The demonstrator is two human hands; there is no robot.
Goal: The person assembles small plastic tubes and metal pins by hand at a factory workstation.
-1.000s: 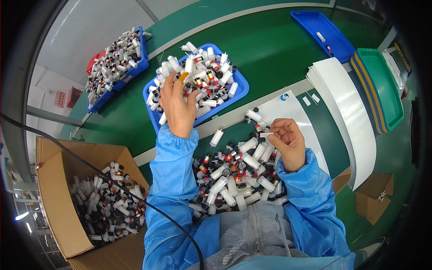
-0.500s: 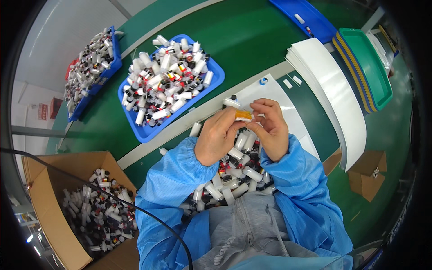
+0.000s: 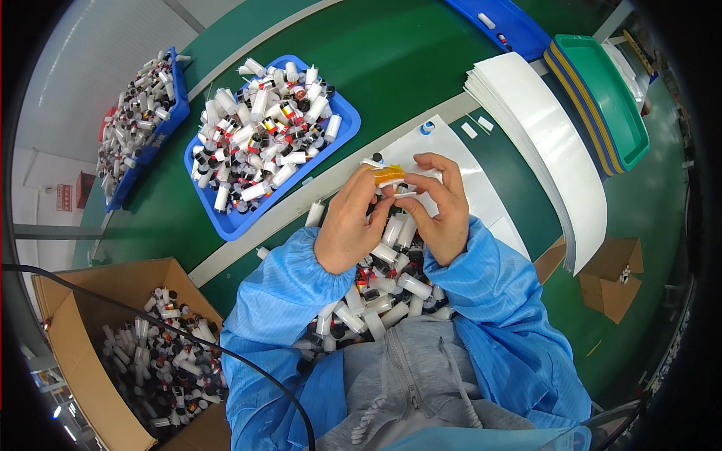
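Observation:
My left hand (image 3: 352, 225) is closed around a small orange-yellow roll or wrapped piece (image 3: 389, 175) with a white edge, above the bottle pile. From the right, my right hand (image 3: 441, 210) meets it, index finger raised. Its thumb and another finger pinch what looks like a thin white strip (image 3: 405, 195) at the piece's lower edge. Beneath both hands, many small white bottles (image 3: 415, 286) with black, red and yellow parts lie heaped against my front. A white bottle (image 3: 315, 213) lies left of my left hand. The fingers partly hide the orange piece.
Beyond my left hand is a heaped blue tray (image 3: 347, 124); another blue tray (image 3: 179, 90) stands farther left. A cardboard box (image 3: 79, 331) holds more bottles. At right are stacked white sheets (image 3: 553, 128), green trays (image 3: 620, 113) and a small blue-capped bottle (image 3: 427, 128). A black cable (image 3: 188, 328) crosses at left.
The view has shifted slightly, so the surroundings sit a little more to the left. Both hands stay together at the orange piece, whose orange side now shows more.

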